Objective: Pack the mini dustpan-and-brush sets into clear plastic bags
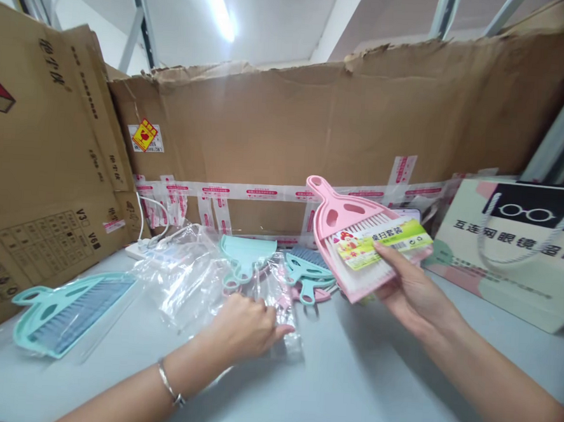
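My right hand (413, 295) grips a pink dustpan-and-brush set (330, 207) by its wide end, handle up and to the left. A printed label (380, 242) wraps its white bristles, with my thumb pressed on it. My left hand (248, 330) is closed on a clear plastic bag (284, 338) at the table; its fingertips are partly hidden. Just beyond it lie a turquoise dustpan (248, 253) and a turquoise dustpan-and-brush set (309, 270), with pink pieces partly hidden beneath. At the left rests a turquoise dustpan with blue-grey bristles (85, 307) in clear plastic.
More crumpled clear plastic (182, 281) lies at the middle left, near a white power strip (141, 248) with cables. A cardboard wall (267, 134) closes off the back, and a carton (41, 158) stands left. A paper gift bag (499, 250) stands right on the grey table (347, 393).
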Motion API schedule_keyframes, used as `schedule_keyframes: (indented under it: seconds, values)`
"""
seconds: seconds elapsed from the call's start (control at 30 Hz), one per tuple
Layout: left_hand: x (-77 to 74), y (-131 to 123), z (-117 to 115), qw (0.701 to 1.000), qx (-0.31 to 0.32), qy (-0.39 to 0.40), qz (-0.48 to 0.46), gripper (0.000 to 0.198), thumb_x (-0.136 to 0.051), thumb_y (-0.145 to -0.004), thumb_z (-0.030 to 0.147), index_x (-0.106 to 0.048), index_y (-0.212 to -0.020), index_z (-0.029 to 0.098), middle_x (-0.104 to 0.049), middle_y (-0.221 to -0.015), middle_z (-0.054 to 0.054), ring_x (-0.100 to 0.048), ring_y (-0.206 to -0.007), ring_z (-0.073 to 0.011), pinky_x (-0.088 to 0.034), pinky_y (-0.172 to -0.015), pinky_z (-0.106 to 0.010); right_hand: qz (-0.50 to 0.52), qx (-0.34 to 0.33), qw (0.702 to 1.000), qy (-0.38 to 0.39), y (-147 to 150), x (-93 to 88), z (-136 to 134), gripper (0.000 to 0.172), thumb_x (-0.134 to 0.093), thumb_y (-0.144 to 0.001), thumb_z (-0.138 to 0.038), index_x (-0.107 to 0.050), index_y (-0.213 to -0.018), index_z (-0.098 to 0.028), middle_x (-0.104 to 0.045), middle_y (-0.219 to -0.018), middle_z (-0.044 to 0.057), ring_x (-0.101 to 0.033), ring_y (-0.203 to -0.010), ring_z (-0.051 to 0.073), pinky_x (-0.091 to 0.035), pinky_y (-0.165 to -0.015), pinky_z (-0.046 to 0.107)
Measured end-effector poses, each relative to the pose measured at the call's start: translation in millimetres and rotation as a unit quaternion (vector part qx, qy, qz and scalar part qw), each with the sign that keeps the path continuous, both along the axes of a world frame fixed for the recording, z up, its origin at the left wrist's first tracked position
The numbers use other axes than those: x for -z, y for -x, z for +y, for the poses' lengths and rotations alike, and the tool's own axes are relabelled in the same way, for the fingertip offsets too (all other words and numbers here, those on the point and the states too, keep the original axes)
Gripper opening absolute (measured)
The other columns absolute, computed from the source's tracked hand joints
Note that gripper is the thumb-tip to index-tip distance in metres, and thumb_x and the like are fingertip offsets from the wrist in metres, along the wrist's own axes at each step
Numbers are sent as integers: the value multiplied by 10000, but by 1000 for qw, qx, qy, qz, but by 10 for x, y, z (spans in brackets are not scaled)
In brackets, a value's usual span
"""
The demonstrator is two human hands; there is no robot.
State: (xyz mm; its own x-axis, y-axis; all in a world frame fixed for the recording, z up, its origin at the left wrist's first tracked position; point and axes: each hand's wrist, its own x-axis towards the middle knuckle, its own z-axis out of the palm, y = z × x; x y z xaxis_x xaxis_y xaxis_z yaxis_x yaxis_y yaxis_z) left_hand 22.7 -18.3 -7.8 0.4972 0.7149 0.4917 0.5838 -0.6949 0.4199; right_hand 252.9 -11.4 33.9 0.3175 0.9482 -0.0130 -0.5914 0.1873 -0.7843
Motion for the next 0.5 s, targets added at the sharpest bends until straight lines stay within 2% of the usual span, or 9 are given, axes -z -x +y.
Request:
schedule_keyframes:
  seconds: [0.1, 0.17, 0.3, 0.4, 0.5]
  values:
    - [-117, 77, -6, 997, -27, -55, -36, 379, -552, -798, 414, -520, -483, 206, -406, -428, -22, -366, -418, -126, -280, -474, -275, -45, -74, 996, 25, -96, -66, -22, 397, -723, -655, -173, -625, -1034, -236, -705, -1016, 40, -677, -876, 216, -587, -674, 271]
    - [-234, 159, -42, 989, -71, -130, 2, 343, -517, -831, 345, -532, -517, 209, -434, -466, -25, -364, -435, -127, -271, -468, -274, -76, -110, 991, 24, -148, -103, -59, 416, -743, -621, -188, -630, -1019, -227, -717, -964, 68, -690, -811, 244, -588, -672, 309]
    - [-417, 340, -104, 925, -193, -296, 140, 232, -448, -872, 212, -582, -684, 189, -549, -625, -44, -466, -553, -158, -332, -511, -278, -127, -190, 973, 41, -225, -151, -161, 387, -784, -556, -246, -670, -924, -205, -730, -788, 85, -684, -605, 242, -572, -562, 317]
    - [-457, 422, -77, 893, -207, -351, 189, 213, -401, -857, 80, -597, -832, 158, -596, -751, -67, -520, -673, -188, -402, -583, -294, -186, -265, 945, 55, -239, -138, -208, 305, -779, -589, -292, -700, -865, -189, -723, -715, 90, -671, -546, 222, -554, -514, 297]
    - [-447, 427, -24, 892, -194, -357, 199, 266, -369, -833, 15, -593, -893, 144, -606, -800, -77, -534, -731, -195, -439, -639, -306, -249, -296, 921, 52, -164, -75, -212, 260, -763, -631, -313, -717, -849, -178, -726, -747, 99, -687, -609, 229, -565, -564, 301]
